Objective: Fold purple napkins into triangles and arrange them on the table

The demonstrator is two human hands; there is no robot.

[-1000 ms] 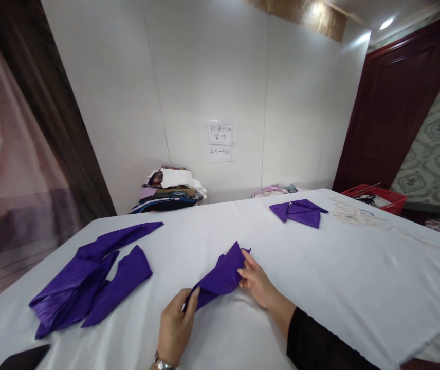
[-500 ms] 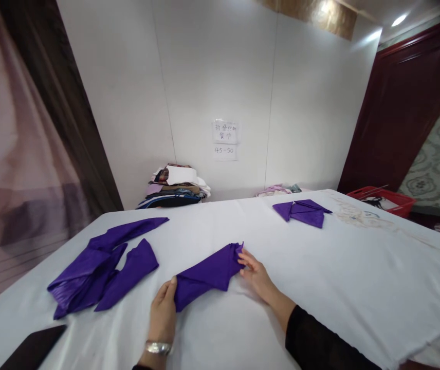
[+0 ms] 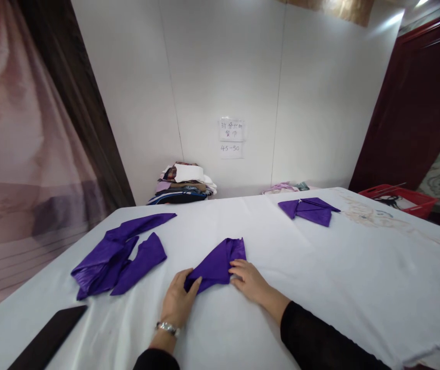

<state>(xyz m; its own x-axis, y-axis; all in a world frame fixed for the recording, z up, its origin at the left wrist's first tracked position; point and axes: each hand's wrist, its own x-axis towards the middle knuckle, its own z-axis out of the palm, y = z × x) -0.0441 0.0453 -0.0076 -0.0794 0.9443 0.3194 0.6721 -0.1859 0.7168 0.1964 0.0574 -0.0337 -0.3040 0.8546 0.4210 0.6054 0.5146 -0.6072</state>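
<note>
A folded purple napkin lies on the white tablecloth in front of me, with a pointed left end and a fanned top right corner. My left hand holds its left end, thumb on top and fingers curled around the far side. Against the napkin's right edge rest the fingertips of my right hand, the fingers apart and slightly bent. Farther left, more purple napkins lie loosely heaped. One folded purple napkin sits at the far right.
A dark flat object lies at the near left of the white-covered table. Beyond the far edge is a pile of clothes. A red basket stands past the right side. Paper signs hang on the wall.
The napkin now lies flatter on the table and looks shorter. My left hand has moved right and over its left end; my right hand has slid down along its right edge.
</note>
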